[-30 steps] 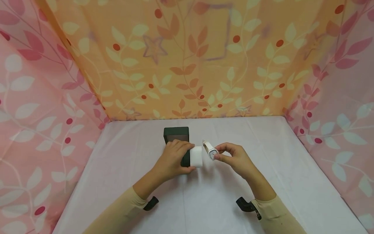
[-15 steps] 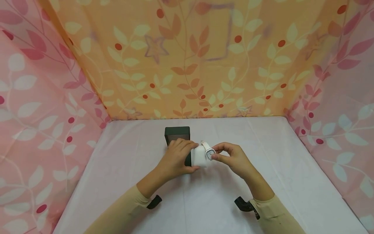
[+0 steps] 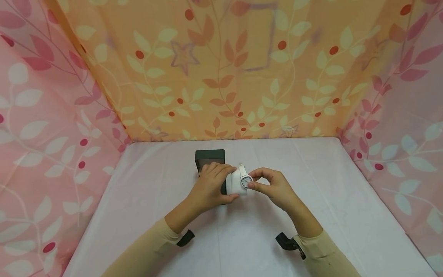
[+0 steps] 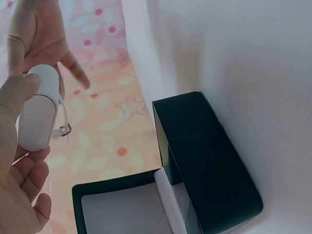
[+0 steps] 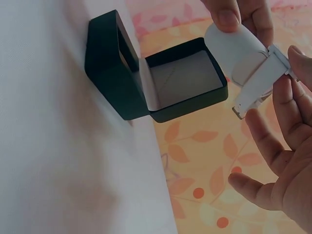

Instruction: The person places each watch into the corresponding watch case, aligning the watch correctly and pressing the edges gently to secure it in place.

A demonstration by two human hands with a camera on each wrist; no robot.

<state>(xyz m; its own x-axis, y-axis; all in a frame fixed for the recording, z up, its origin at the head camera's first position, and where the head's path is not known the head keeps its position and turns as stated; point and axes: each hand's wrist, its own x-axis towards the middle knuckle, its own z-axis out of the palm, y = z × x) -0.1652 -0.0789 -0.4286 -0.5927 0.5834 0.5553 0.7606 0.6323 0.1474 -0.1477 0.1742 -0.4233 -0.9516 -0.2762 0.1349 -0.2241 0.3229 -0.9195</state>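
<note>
My left hand point(image 3: 211, 184) grips a white watch cushion point(image 4: 41, 109) by its two ends, between thumb and fingers. With thumb and fingertips, my right hand point(image 3: 273, 188) pinches a white wristwatch point(image 3: 246, 181) at its case. The watch's strap point(image 5: 261, 80) hangs unfastened, its buckle end loose, against the free end of the cushion. Behind my left hand stands a dark green watch box point(image 3: 210, 155) with its lid up. A pale lining point(image 5: 185, 80) shows inside the box in the right wrist view.
A white cloth point(image 3: 166, 161) covers the table. Patterned curtains, an orange one point(image 3: 221, 69) at the back and pink ones at the sides, enclose it. Black wrist mounts point(image 3: 286, 242) stick out from the sleeves.
The right hand has brought the watch leftward from beside the cushion onto its end. The left hand has shifted slightly right with the cushion. The box stays where it was.
</note>
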